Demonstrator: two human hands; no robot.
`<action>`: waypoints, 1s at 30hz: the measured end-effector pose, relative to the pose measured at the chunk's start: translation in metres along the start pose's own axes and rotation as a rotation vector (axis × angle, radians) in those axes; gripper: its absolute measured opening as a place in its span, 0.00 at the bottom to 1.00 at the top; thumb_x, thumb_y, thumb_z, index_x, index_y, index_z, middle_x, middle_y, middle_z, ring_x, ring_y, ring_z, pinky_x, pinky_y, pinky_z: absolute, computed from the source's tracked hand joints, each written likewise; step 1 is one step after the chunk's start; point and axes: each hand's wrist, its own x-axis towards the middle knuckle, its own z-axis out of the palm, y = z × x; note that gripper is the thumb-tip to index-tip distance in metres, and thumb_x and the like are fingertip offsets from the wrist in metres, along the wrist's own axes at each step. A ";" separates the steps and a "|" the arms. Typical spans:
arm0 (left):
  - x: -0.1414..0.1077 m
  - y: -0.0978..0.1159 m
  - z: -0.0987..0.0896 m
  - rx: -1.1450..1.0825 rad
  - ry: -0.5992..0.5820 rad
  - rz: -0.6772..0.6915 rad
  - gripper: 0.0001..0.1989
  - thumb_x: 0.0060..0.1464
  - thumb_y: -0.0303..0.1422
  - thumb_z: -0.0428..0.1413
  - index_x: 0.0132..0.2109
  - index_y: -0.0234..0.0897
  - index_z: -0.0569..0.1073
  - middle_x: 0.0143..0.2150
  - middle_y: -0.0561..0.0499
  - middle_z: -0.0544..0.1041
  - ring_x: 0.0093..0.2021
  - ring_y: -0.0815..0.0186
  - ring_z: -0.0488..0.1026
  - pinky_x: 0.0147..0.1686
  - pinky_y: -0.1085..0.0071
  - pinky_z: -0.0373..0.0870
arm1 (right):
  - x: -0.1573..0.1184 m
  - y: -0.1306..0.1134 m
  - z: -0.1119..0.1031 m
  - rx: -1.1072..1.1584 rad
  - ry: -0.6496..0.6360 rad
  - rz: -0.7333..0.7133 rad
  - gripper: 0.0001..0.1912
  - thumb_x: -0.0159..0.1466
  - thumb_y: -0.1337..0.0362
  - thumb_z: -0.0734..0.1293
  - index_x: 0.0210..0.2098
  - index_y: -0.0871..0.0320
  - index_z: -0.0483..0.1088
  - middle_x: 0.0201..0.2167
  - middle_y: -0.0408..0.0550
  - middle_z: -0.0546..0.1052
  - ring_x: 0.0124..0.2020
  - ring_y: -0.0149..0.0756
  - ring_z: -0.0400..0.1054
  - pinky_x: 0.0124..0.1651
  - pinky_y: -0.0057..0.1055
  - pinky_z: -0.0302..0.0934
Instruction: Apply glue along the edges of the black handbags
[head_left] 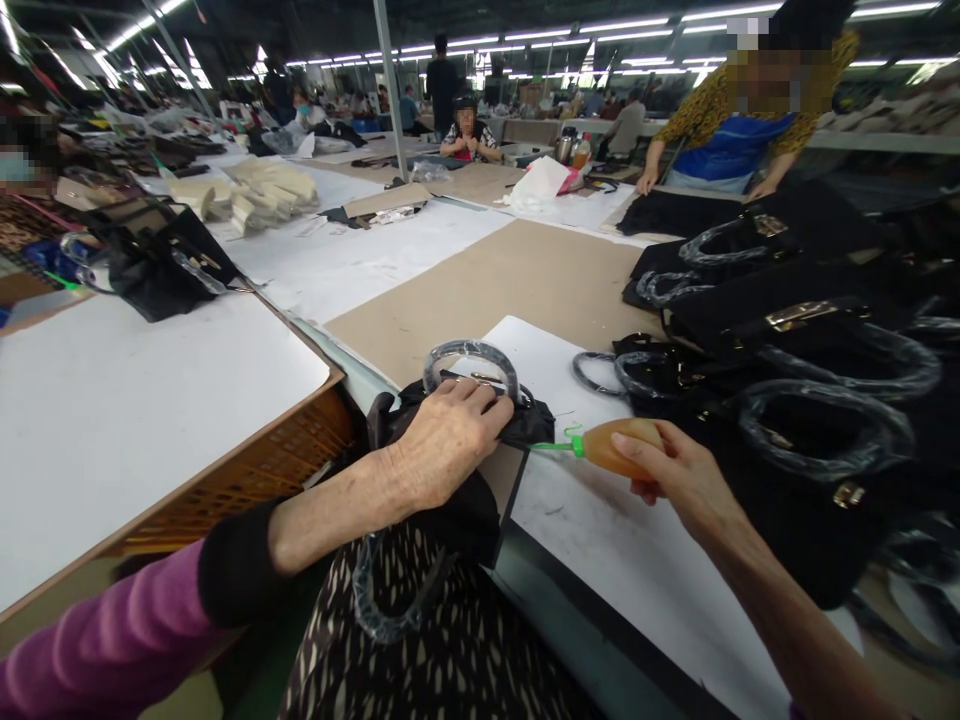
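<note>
A black handbag [472,510] lies across the table edge over my lap, one plastic-wrapped handle [472,352] standing up and another hanging down in front. My left hand [457,435] is closed on the upper part of the bag, its fingertips partly hidden behind the knuckles. In my right hand [660,460] is a soft squeeze bottle [619,445] of amber liquid, held sideways. Its thin green nozzle [555,447] points left and its tip meets the bag's edge, just right of my left hand; whether it touches I cannot tell.
Black handbags [787,400] with wrapped handles are piled on the right. Another black bag [161,255] stands on the white table at left. An orange plastic crate [247,480] sits below that table. Across the table, a person in a blue apron [727,150] handles black material.
</note>
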 end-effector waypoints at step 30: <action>-0.003 0.003 0.004 0.031 0.008 0.002 0.12 0.55 0.28 0.51 0.47 0.32 0.66 0.42 0.45 0.71 0.43 0.57 0.65 0.42 0.61 0.65 | -0.029 0.006 0.004 0.054 -0.173 0.116 0.24 0.52 0.49 0.69 0.40 0.61 0.68 0.23 0.46 0.71 0.18 0.32 0.59 0.16 0.27 0.52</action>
